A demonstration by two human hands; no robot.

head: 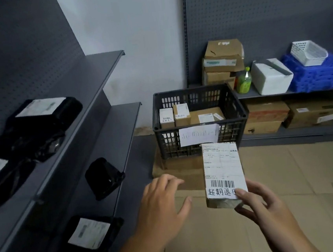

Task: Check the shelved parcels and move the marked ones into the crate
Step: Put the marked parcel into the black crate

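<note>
My right hand (269,213) pinches the near end of a small cardboard parcel (221,167), thumb on its white label, which carries a barcode and handwritten black characters. The parcel is held in the air just in front of the dark plastic crate (158,114). That crate stands on flattened cardboard, has a paper note on its front wall and holds three labelled boxes (181,114). My left hand (161,204) hovers to the left of the parcel, fingers spread, holding nothing. Black bagged parcels (44,122) lie on the grey shelves at the left.
Grey shelf tiers (102,71) run along the left; their front edges reach toward my left arm. A second shelf at the back right carries cardboard boxes (224,58), a green bottle (244,80), a white foam box (269,76) and blue trays (320,74). Cardboard sheets cover the floor.
</note>
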